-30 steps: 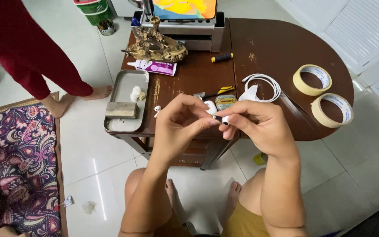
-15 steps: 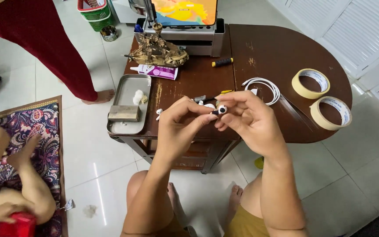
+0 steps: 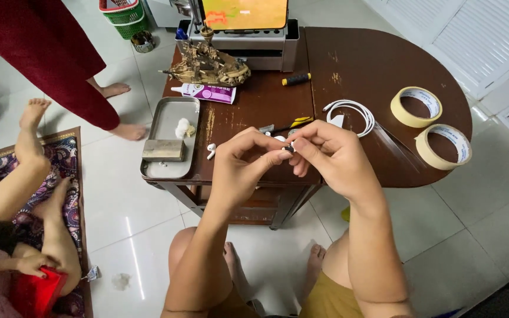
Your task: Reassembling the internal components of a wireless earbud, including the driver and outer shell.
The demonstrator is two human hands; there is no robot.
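Both hands meet above the near edge of the dark wooden table. Left hand and right hand pinch one small dark piece between thumb and fingertips, the fingers of both pressed together around it. The piece is too small to tell what it is. It hangs just over the table's near edge, at the middle.

On the table, just left of the left hand, a white earbud lies beside a metal tray. The tray holds a grey block and a small white wad.

Just behind the hands lie a small brush and a yellow-handled tool, partly hidden by the fingers. A coiled white cable sits beyond the right hand.

Toward the table's right end, two rolls of tape: near roll, far roll, close together.

Further back, a purple-and-white tube lies behind the tray, with a model ship behind that. A short black-and-yellow tool lies mid-table. A grey box stands at the far edge with a screen on it.

On the floor left of the table: one person standing in a dark red garment, another sitting on a patterned rug. A green basket stands beyond them.
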